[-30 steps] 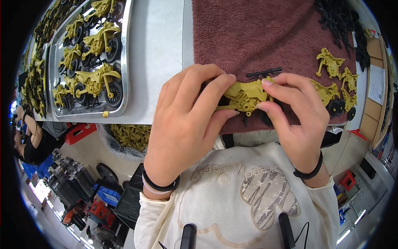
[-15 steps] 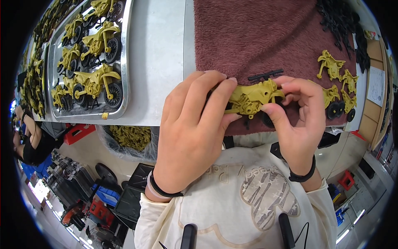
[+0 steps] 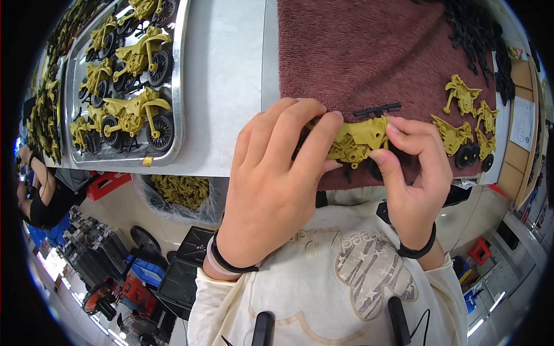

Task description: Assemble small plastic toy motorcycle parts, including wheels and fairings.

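Both hands grip a yellow toy motorbike body (image 3: 358,141) over the near edge of a dark red towel (image 3: 358,52). My left hand (image 3: 274,184) covers its left end, fingers curled over the top. My right hand (image 3: 412,176) pinches its right end between thumb and fingers. A black handlebar piece (image 3: 378,109) lies on the towel just behind the body. Black wheels show partly under my fingers.
A metal tray (image 3: 176,86) at the left holds several finished yellow motorbikes (image 3: 135,112) with black wheels. Loose yellow bodies (image 3: 464,118) and black parts (image 3: 479,34) lie at the towel's right. A bag of yellow parts (image 3: 179,190) hangs below the table edge. Another person (image 3: 34,190) sits far left.
Both hands with the yellow body have shifted slightly away from me onto the towel; my right thumb and fingers have regripped its right end.
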Available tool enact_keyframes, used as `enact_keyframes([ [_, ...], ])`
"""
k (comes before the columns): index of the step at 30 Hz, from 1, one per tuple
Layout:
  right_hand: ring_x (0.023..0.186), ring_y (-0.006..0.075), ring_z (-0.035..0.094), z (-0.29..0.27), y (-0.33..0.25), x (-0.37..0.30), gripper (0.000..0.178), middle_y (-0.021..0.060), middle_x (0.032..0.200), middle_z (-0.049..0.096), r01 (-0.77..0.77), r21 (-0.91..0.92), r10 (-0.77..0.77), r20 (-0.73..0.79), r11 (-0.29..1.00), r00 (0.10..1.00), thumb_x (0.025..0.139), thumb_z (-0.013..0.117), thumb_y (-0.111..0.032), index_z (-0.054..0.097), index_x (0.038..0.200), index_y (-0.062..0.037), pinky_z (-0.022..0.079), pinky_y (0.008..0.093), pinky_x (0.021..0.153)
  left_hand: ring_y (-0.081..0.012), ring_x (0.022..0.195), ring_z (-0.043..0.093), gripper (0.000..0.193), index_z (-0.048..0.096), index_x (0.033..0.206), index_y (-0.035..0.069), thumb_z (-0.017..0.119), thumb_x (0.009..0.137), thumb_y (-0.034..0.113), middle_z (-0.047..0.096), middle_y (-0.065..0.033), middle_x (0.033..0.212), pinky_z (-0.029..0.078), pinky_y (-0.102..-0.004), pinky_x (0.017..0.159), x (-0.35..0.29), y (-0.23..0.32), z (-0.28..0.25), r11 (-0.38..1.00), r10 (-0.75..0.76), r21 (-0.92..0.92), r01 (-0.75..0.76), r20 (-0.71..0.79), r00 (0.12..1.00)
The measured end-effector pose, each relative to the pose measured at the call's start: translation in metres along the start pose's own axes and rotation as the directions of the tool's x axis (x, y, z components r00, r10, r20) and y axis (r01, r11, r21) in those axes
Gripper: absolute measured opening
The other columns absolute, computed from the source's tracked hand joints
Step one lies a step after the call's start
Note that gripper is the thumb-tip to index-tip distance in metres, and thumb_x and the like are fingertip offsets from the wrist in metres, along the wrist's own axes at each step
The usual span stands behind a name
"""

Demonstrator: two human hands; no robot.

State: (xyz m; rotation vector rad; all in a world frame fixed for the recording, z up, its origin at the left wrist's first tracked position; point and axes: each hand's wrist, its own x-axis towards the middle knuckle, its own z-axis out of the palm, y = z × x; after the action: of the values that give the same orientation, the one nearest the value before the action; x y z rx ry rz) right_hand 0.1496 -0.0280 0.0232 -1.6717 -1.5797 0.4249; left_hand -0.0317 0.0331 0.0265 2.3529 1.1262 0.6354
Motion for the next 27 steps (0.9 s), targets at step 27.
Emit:
enact_keyframes([
  [27, 0.105, 0.0172, 0.059, -0.012, -0.004, 0.003, 0.05, 0.0142, 0.112, 0.06, -0.401, 0.65, 0.234, 0.331, 0.646, 0.914, 0.08, 0.073, 0.003, 0.051, 0.124, 0.0042, 0.049, 0.0283, 0.089, -0.0252, 0.092, 0.064, 0.042, 0.059, 0.112, -0.001, 0.077, 0.076, 0.006, 0.065, -0.0125, 0.102, 0.05, -0.0324, 0.081, -0.013, -0.009, -0.006, 0.839, -0.116, -0.536, 0.094, -0.008, 0.993],
])
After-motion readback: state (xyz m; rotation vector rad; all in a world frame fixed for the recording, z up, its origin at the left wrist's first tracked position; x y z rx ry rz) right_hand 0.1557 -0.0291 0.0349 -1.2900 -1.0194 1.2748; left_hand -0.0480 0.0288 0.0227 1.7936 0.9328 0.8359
